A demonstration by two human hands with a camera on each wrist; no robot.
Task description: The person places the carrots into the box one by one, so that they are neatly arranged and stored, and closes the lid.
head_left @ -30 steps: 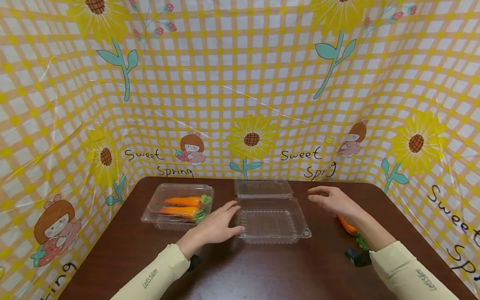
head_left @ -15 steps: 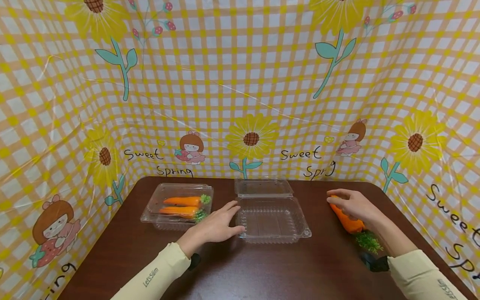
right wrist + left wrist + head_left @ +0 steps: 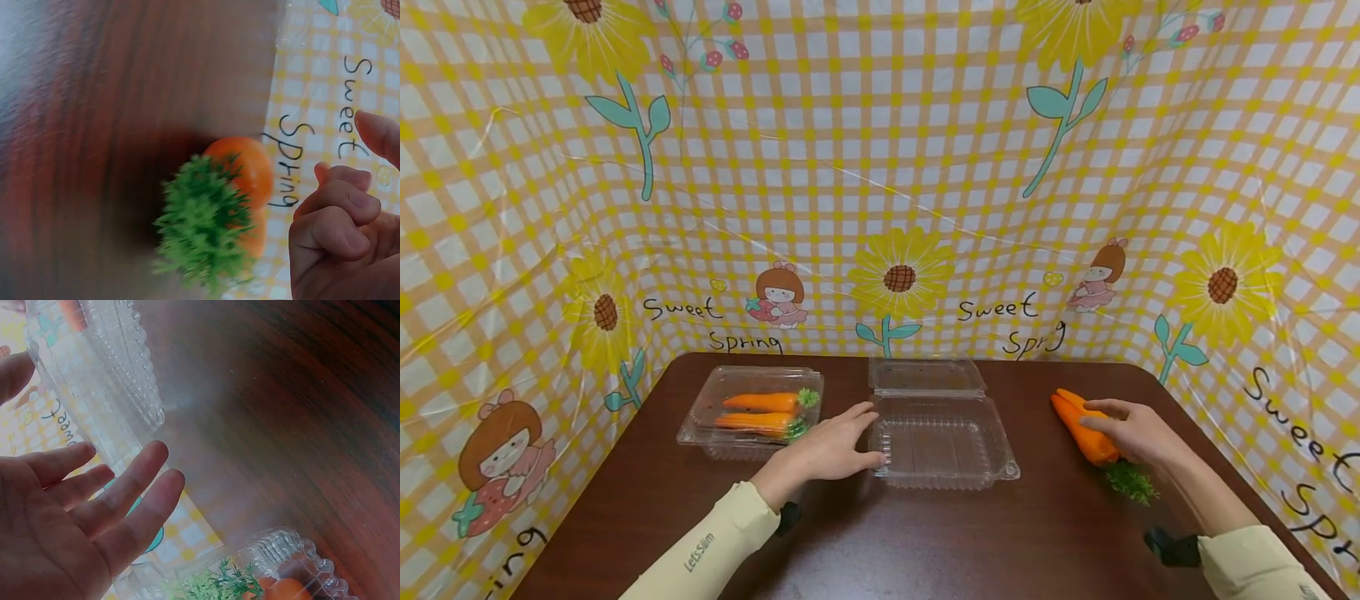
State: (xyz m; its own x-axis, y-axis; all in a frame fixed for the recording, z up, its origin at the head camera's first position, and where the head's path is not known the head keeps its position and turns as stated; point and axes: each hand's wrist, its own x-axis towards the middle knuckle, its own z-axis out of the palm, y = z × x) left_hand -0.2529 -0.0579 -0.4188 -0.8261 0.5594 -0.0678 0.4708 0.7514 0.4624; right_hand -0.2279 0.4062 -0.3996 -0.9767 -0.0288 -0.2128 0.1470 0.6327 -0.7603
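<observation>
My left hand (image 3: 831,446) lies with fingers spread at the left edge of an open clear plastic clamshell box (image 3: 943,454); its fingertips touch or nearly touch the rim. The lid (image 3: 925,377) of this box is folded back behind it. In the left wrist view, the left hand (image 3: 69,525) holds nothing. Right of the box, what look like two orange carrots (image 3: 1086,429) with green tops (image 3: 1131,483) lie side by side. Over them is my right hand (image 3: 1138,429). The right wrist view shows that hand (image 3: 350,225) with loosely bent fingers, thumb apart, gripping nothing.
A second clear clamshell box (image 3: 700,425), lid down, stands on the left with carrots (image 3: 763,404) inside. The brown table (image 3: 925,542) backs onto a yellow checked cloth (image 3: 820,208) that also hangs at both sides.
My right hand has moved rightward from beside the open box to the carrots on the right, uncovering more of them. The left hand has stayed at the box's edge.
</observation>
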